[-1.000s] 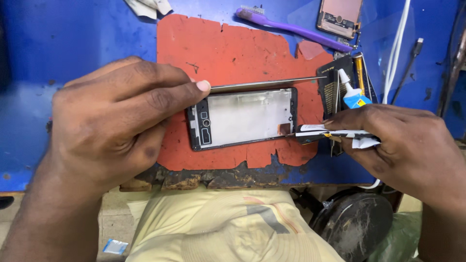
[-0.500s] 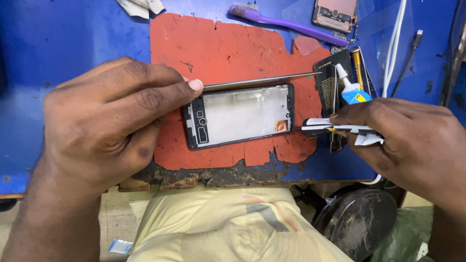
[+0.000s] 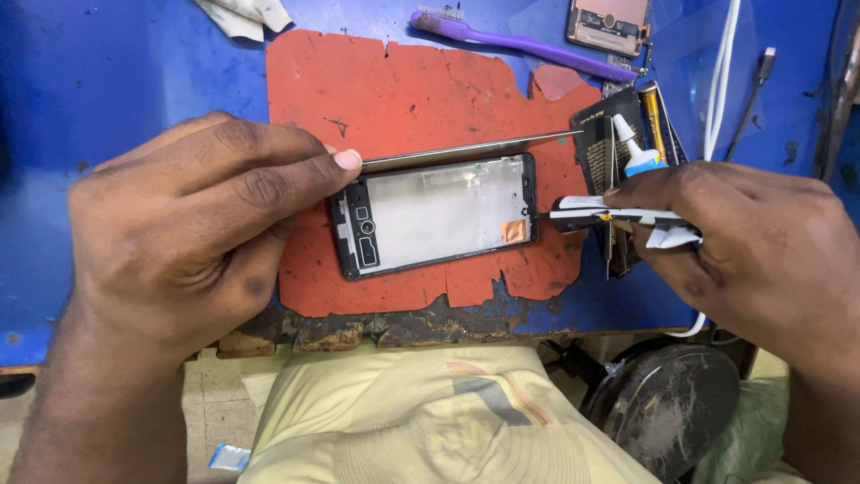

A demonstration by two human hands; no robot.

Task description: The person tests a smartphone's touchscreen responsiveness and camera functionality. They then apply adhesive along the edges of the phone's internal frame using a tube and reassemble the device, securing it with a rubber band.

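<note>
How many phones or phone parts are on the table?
2. A phone frame lies on the red mat between the hands. Another phone part sits at the top edge, cut off. More may be hidden.

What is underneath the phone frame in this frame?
The phone frame lies on a worn red mat, itself on the blue bench. The mat beneath the frame is hidden.

phone frame [image 3: 436, 215] lying mid red mat, silvery panel facing up, small orange sticker [image 3: 513, 231] showing at its right end | small glue tube [image 3: 634, 152] with blue label standing right | phone part [image 3: 607, 24] sitting top right, copper-toned
</note>
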